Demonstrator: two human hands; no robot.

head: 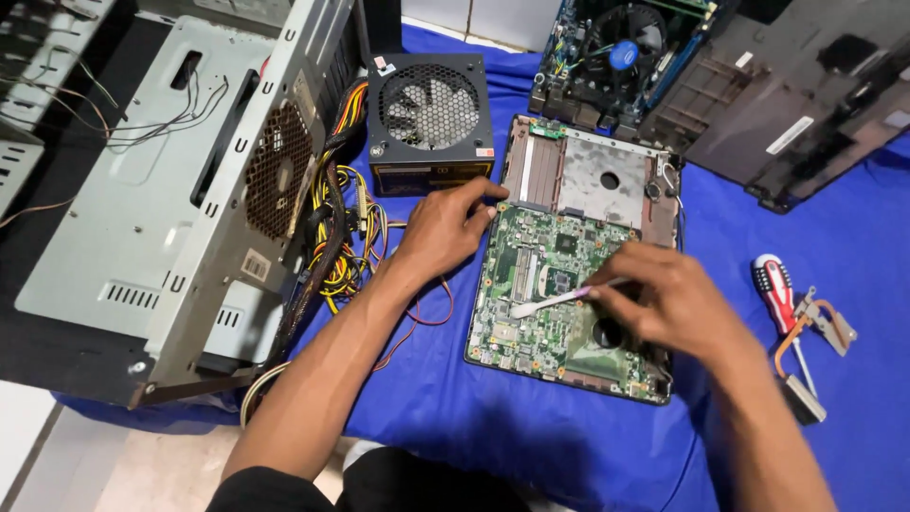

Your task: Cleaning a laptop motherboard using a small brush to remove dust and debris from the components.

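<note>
Laptop motherboard [540, 284], green, lying flat on blue cloth [455, 408] over the desk, w/ a grey metal chassis plate [592, 175] touching its far edge. Long axis running from far-left to near-right, slightly tilted vs. the view; far short edge pointing toward the black power supply [431, 118] & the second board w/ fan [621, 47] beyond. Left hand [445, 228] resting open, fingers spread, fingertips pressing the board's far-left corner, holding nothing. Right hand [664, 303] closed in a pinch round a thin white brush-like tool [559, 301], tip aimed left, just beside the bare chip [561, 281] near board centre; tool's long axis roughly left-right, a bit raised at the hand end. Risks, as judged: too much pressure from the tool could scrape or knock off small parts round the chip; board could slide on the cloth if the left hand lifts, since only that corner is pinned; loose bristles or residue could end up in the sockets nearby. Yellow & black cable bundle [341, 237] from the open PC case [190, 199] lying near the left forearm, so a snag there could drag the supply toward the board. Red-handled screwdriver [779, 294] & copper heat pipe piece [815, 327] well apart at right, out of the way.
</note>
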